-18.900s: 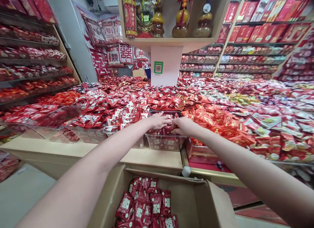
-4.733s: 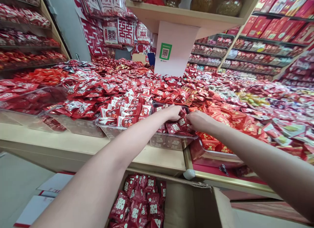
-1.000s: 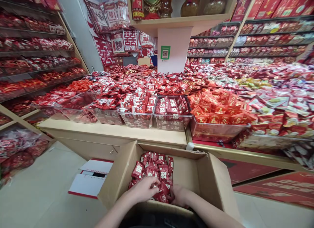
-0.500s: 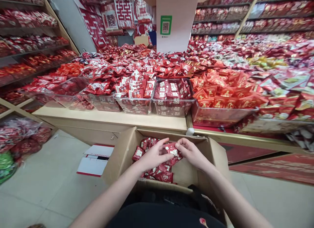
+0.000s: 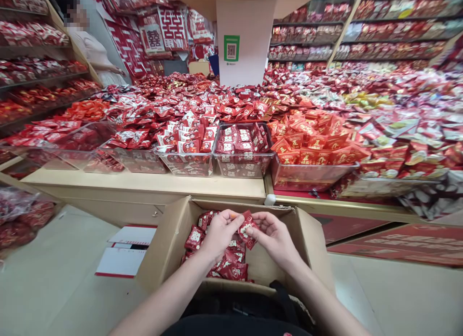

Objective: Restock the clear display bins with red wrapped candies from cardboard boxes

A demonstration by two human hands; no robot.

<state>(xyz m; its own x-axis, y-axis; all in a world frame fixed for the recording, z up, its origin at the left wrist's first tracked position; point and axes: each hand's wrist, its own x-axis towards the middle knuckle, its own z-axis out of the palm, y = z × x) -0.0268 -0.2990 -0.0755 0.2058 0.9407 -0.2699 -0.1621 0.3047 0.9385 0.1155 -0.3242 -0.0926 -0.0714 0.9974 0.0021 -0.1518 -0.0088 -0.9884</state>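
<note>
Above an open cardboard box (image 5: 313,235), both hands grip one small dark red packet (image 5: 248,230) with white print. My left hand (image 5: 222,232) pinches its upper left edge between thumb and fingers. On the packet's right side, my right hand (image 5: 273,235) holds it with the thumb on its front and the fingers curled behind. Several matching red packets (image 5: 233,270) lie in the left part of the box, partly hidden by my left hand and forearm. The brown bottom of the box shows on the right.
Behind the box, a counter (image 5: 144,184) carries clear bins, one with matching packets (image 5: 244,168). A white-and-red carton (image 5: 121,261) lies on the floor at left. A person (image 5: 90,47) stands at the far left.
The view has shifted, and a person has come into sight at the far left. The packet is now tilted, with my left fingers closed on its upper edge.
</note>
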